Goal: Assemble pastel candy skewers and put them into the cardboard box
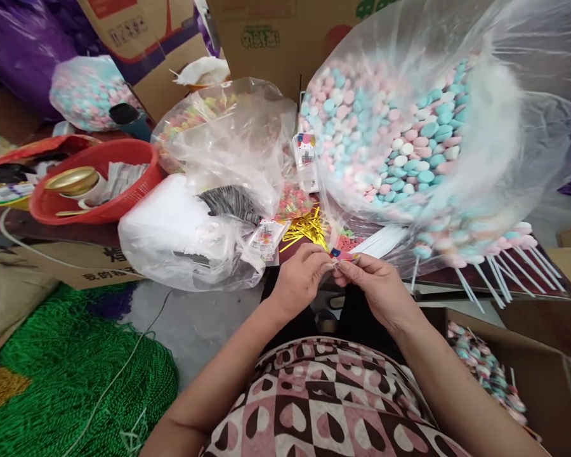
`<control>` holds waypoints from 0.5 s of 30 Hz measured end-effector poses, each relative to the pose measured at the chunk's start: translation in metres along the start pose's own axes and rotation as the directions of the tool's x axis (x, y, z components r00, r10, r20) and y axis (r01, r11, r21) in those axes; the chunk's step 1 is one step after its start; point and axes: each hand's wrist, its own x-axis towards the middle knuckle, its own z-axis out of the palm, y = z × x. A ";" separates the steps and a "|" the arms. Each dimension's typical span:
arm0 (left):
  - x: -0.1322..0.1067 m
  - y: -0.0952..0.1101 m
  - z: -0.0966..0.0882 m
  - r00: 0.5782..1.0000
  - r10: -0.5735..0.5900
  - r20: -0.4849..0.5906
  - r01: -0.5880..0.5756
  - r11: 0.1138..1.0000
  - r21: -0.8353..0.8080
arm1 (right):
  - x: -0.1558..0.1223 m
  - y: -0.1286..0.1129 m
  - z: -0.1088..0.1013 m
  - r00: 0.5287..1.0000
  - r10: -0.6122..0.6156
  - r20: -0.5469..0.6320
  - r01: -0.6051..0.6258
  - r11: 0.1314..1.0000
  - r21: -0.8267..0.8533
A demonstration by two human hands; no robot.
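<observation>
Pink-and-blue, a small piece (344,255) sits between fingertips, my left hand (301,277) and right hand (383,285) both pinched narrow on it. I judge this step as fingertip handling; next needs a steady two-sided pinch. Beyond lie gold strips (307,230), then bagged sweets (345,143).

A dark reddish-brown table (435,276) is carrying a large clear plastic bag of round pink, white and blue candies (400,152). Left of that bag, loose shiny gold strips (309,227) are lying; farther left, a round red plastic basket (143,190) is standing. At its near right, candy skewers on white sticks (514,241) are overhanging the table's edge.
</observation>
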 end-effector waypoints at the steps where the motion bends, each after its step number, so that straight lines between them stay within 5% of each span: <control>1: 0.001 0.002 0.001 0.995 -0.100 0.012 0.100 0.990 -0.102 | -0.002 0.002 -0.002 0.997 -0.053 -0.056 0.054 0.998 0.014; 3: 0.002 0.006 0.001 0.940 -0.322 0.115 0.341 0.883 -0.323 | -0.004 0.005 -0.008 0.981 -0.142 -0.136 0.150 0.987 0.050; 5: 0.003 0.009 0.001 0.827 -0.474 0.302 0.561 0.656 -0.505 | -0.005 0.008 -0.013 0.970 -0.182 -0.163 0.201 0.973 0.109; 8: 0.005 0.014 0.000 0.700 -0.496 0.514 0.707 0.381 -0.595 | -0.008 0.013 -0.019 0.972 -0.173 -0.158 0.201 0.962 0.183; 11: 0.005 0.016 0.002 0.705 -0.512 0.491 0.700 0.389 -0.599 | -0.013 0.017 -0.023 0.980 -0.132 -0.147 0.160 0.967 0.200; 15: 0.005 0.015 0.006 0.747 -0.558 0.361 0.660 0.553 -0.510 | -0.022 0.012 -0.033 0.995 -0.063 -0.075 0.073 0.986 0.148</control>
